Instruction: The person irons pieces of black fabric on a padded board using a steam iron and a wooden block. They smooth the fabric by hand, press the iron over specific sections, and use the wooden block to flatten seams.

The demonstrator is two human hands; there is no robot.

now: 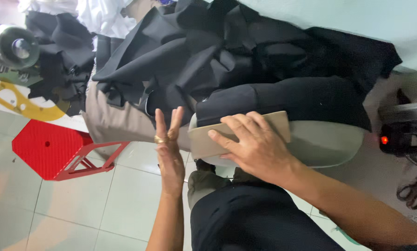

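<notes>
1. The right hand [252,144] is laid flat, fingers spread, on a tan flat board [238,134], which is pressed down beneath the palm.
2. The board is seen lying across a pale grey padded form [329,142], with black fabric [306,100] draped over the form just beyond the fingertips of the right hand.
3. The left hand [170,155] is held upright on edge just beside the board's near end, its fingers straight and pressed together; nothing is gripped, and a gold ring [161,139] is worn on one finger.
4. A heap of black cloth pieces [180,51] is piled above both hands, with white cloth [101,16] shown further off behind it.
5. A red plastic stool [55,148] is seen tipped on the tiled floor [78,209], well apart from the left hand.
6. A small red lamp [384,140] is lit on a dark machine beyond the right hand's forearm.
</notes>
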